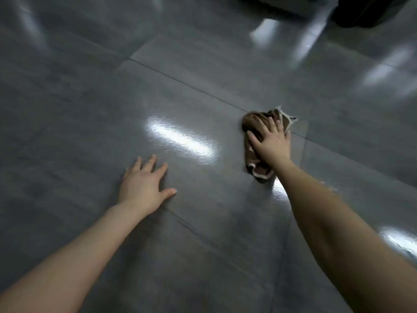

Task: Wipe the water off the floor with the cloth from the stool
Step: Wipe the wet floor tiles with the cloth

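Note:
A crumpled brown cloth (253,123) with a pale edge lies on the glossy grey tiled floor (90,98), right of centre. My right hand (272,143) presses flat on top of it, fingers straight and spread, covering its middle. A thin wet sheen (300,141) shows on the tile just right of the cloth. My left hand (144,184) rests flat on the bare floor at lower centre-left, fingers spread, holding nothing.
A dark object (370,12) stands at the top right corner, with another dark shape at the top edge. Tile joints run diagonally across the floor, and bright light reflections streak it. The stool is not in view.

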A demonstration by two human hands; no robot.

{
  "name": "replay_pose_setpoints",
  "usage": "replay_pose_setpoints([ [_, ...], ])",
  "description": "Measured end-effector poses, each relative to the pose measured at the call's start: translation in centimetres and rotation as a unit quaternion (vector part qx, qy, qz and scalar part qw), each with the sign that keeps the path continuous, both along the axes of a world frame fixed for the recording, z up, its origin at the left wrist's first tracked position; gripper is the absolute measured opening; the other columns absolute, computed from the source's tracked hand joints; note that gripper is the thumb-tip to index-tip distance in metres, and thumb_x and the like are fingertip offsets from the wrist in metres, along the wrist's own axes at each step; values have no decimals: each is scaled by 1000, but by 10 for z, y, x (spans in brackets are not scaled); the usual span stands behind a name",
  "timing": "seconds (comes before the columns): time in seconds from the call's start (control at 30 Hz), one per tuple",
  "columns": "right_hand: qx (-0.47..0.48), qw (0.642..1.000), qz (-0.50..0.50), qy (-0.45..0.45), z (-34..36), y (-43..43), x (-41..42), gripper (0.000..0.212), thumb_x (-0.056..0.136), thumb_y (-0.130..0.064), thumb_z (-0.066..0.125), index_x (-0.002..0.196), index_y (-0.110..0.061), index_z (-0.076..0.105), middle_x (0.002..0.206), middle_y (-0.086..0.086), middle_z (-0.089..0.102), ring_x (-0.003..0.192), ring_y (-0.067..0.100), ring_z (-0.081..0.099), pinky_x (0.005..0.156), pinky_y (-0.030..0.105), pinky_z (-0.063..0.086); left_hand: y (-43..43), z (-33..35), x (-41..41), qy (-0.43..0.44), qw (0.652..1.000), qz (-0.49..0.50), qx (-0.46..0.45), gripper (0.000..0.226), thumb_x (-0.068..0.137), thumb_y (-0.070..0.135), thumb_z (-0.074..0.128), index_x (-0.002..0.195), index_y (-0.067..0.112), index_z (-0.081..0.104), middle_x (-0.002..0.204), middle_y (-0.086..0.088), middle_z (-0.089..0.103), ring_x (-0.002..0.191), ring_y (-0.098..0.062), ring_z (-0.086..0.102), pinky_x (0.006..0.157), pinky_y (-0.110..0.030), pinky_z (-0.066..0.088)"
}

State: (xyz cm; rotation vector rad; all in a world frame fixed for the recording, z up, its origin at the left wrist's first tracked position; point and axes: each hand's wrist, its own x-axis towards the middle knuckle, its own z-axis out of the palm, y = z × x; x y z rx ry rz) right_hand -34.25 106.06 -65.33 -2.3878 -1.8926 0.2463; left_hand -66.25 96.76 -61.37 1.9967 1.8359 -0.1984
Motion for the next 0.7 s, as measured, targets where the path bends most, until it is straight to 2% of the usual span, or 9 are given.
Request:
replay_pose_setpoints([
  [0.23,-26,979,-201,-18,6,-146,183,64,90,-63,34,146,-33,29,161,2,15,149,24,5,116,59,2,-19,5,152,22,993,-116,-25,78,76,64,53,143,37,24,159,-4,8,145,-35,9,117,-51,20],
  [0.4,-38,950,-309,-2,6,-274,207,72,85,-65,27,143,-23,41,159,9,21,148,30,9,116,60,6,-55,11,230,41,981,-185,-40,79,77,61,55,143,35,22,159,-6,9,144,-37,11,115,-49,25],
  [0.43,-32,951,-308,-2,3,-307,195,74,82,-65,26,141,-24,44,157,12,27,147,32,14,116,61,10,-61,13,242,44,979,-193,-40,80,76,61,56,143,34,22,159,-7,10,143,-37,12,114,-49,27],
  [0.5,-13,963,-269,19,-2,-381,159,70,78,-62,37,140,-30,43,151,14,37,143,36,23,113,60,18,-73,15,262,46,975,-212,-45,81,76,60,57,144,32,22,158,-8,10,143,-38,13,113,-48,29],
  [0.57,3,982,-190,14,1,-449,131,75,74,-59,50,144,-41,31,148,14,42,141,34,27,111,57,22,-85,17,281,46,968,-239,-53,83,76,59,58,144,33,21,159,-7,9,144,-37,12,114,-47,29],
  [0.63,7,995,-100,-6,1,-496,140,81,71,-57,55,145,-45,25,147,12,45,141,30,28,108,57,27,-98,16,298,56,956,-281,-61,84,75,59,59,145,33,19,159,-6,6,144,-36,10,114,-46,29],
  [0.7,-4,993,-119,-17,1,-518,176,75,74,-59,52,144,-45,28,147,9,44,142,27,29,107,58,28,-109,14,314,70,944,-316,-63,88,75,59,60,146,32,16,159,-7,4,145,-36,8,115,-46,27],
])
